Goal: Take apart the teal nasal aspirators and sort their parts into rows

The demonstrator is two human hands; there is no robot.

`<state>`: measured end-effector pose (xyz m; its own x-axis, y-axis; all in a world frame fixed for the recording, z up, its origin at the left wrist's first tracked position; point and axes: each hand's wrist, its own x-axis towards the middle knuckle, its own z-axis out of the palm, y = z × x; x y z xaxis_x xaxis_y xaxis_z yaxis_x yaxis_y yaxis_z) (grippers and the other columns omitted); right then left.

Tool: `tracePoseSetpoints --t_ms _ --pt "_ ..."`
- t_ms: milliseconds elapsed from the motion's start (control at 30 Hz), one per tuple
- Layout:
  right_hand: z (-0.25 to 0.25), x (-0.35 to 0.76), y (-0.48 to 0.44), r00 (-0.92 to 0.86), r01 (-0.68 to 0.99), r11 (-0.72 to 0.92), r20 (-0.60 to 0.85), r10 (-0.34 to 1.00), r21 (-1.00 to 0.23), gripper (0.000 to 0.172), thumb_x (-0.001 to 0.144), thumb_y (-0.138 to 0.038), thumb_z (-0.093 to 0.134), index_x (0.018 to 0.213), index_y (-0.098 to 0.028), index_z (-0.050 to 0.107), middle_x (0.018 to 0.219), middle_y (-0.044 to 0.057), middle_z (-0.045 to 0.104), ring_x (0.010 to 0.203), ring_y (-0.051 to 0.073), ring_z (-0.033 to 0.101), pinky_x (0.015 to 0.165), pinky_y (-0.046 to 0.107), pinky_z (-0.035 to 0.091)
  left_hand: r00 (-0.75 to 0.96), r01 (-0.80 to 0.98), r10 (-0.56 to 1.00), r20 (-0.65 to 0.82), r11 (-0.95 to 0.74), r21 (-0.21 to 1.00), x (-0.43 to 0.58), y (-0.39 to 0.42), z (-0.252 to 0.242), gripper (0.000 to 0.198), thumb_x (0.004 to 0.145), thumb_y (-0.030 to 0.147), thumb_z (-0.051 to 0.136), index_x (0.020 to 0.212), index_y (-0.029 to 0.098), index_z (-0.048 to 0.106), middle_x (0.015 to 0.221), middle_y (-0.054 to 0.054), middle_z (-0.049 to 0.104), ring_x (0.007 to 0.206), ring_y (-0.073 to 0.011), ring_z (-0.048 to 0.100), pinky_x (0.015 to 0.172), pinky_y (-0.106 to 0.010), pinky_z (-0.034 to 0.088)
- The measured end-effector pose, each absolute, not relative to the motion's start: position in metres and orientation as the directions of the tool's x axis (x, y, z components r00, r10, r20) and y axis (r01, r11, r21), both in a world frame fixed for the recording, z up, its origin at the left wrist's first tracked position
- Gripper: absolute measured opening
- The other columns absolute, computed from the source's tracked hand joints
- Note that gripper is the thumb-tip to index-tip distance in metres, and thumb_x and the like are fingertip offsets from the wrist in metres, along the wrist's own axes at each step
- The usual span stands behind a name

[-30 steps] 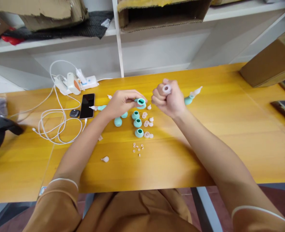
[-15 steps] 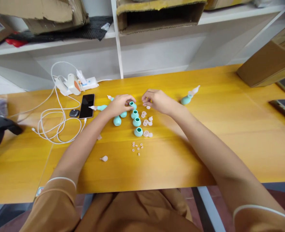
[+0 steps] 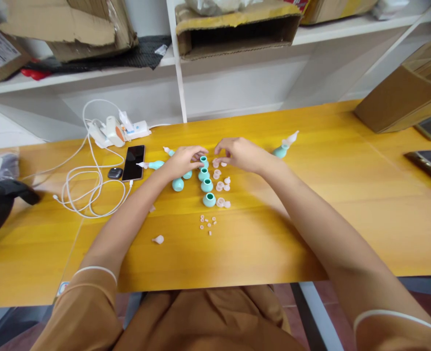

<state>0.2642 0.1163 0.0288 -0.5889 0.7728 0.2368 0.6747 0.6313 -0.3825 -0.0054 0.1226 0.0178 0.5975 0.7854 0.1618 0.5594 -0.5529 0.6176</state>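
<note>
Near the frame's centre, our left hand [image 3: 183, 162] holds one upright bulb [image 3: 204, 161], just left of our right hand [image 3: 239, 154], whose grip we cannot tell.

The little round bulbs [image 3: 209, 202] are light blue-green outside and dark green inside, and the small caps [image 3: 227, 181] and tiny rings [image 3: 209, 224] are pale pink. The table [image 3: 259, 243] is yellow-orange, the shelf [image 3: 343, 27] is white and the cardboard box [image 3: 386, 105] is brown. The sleeves [image 3: 87, 302] are brown with a white stripe.

Head view, forward-down across table [image 3: 266, 239]
</note>
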Motion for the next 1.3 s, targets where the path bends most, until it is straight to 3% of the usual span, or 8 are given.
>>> tracePoseSetpoints --t_ms 133,300,533,667,733,867,967,1300 --pt "0.049 0.286 0.115 -0.545 0.711 0.621 0.299 0.783 -0.329 0.014 0.101 -0.022 0.069 0.107 -0.019 0.081 0.108 0.010 0.084 0.089 0.024 0.073 0.085 0.036 0.050 0.621 0.592 0.769 0.154 -0.588 0.551 -0.008 0.122 0.027 0.049 0.091 0.014 0.082 0.139 0.018 0.070 0.134 -0.013 0.081 0.119 -0.0240 0.079 0.114 -0.046 0.060" --pt "0.063 0.306 0.108 -0.459 0.776 0.550 0.323 0.828 -0.309 0.028 0.097 -0.010 0.057 0.105 -0.019 0.083 0.106 0.009 0.085 0.092 0.024 0.076 0.086 0.036 0.052 0.628 0.623 0.750 0.206 -0.644 0.445 -0.022 0.120 0.053 0.035 0.097 0.013 0.070 0.132 0.018 0.073 0.131 -0.013 0.082 0.120 -0.0235 0.078 0.112 -0.045 0.060" --pt "0.024 0.297 0.076 -0.557 0.755 0.477 -0.056 0.828 -0.450 0.021 0.080 -0.021 0.087 0.101 -0.024 0.084 0.101 0.005 0.083 0.085 0.023 0.075 0.079 0.034 0.056 0.564 0.660 0.758 0.328 -0.652 0.372 -0.040 0.088 0.084 0.029 0.098 0.011 0.057 0.121 0.018 0.074 0.118 -0.009 0.081 0.107 -0.0211 0.077 0.097 -0.037 0.060" --pt "0.001 0.293 0.059 -0.540 0.722 0.482 0.031 0.841 -0.496 0.025 0.083 -0.026 0.087 0.108 -0.020 0.082 0.106 0.011 0.077 0.092 0.026 0.073 0.086 0.038 0.059 0.607 0.650 0.715 0.346 -0.698 0.301 -0.062 0.026 0.083 0.026 0.099 0.012 0.050 0.114 0.019 0.071 0.106 -0.007 0.076 0.095 -0.0209 0.072 0.090 -0.036 0.057" --pt "-0.010 0.293 0.055 -0.530 0.706 0.485 0.068 0.845 -0.516 0.022 0.090 -0.028 0.081 0.111 -0.020 0.080 0.109 0.012 0.074 0.096 0.027 0.073 0.091 0.040 0.059 0.686 0.632 0.694 0.219 -0.718 0.292 -0.076 -0.011 0.081 0.023 0.098 0.014 0.053 0.110 0.021 0.071 0.107 -0.006 0.073 0.096 -0.0218 0.070 0.091 -0.036 0.056" --pt "-0.030 0.294 0.053 -0.500 0.644 0.501 0.178 0.848 -0.578 0.016 0.097 -0.031 0.073 0.110 -0.022 0.078 0.110 0.011 0.071 0.095 0.026 0.071 0.091 0.041 0.057 0.732 0.665 0.658 -0.174 -0.635 0.394 -0.100 -0.060 0.075 0.021 0.100 0.027 0.064 0.119 0.025 0.071 0.122 -0.006 0.070 0.101 -0.0220 0.072 0.095 -0.036 0.056" --pt "-0.039 0.292 0.052 -0.476 0.633 0.521 0.244 0.845 -0.573 0.017 0.100 -0.032 0.070 0.112 -0.023 0.078 0.107 0.011 0.071 0.092 0.026 0.070 0.089 0.041 0.056 0.692 0.714 0.653 -0.307 -0.555 0.427 -0.113 -0.068 0.064 0.041 0.092 0.040 0.082 0.128 0.026 0.069 0.126 -0.006 0.068 0.110 -0.0252 0.070 0.098 -0.037 0.055" --pt "-0.042 0.296 0.048 -0.449 0.669 0.517 0.265 0.854 -0.534 0.025 0.097 -0.025 0.063 0.117 -0.019 0.075 0.108 0.012 0.070 0.088 0.026 0.068 0.088 0.041 0.057 0.708 0.625 0.681 -0.188 -0.480 0.615 -0.126 -0.058 0.036 0.018 0.105 0.040 0.065 0.104 0.024 0.073 0.097 -0.003 0.072 0.084 -0.0167 0.066 0.079 -0.030 0.055"
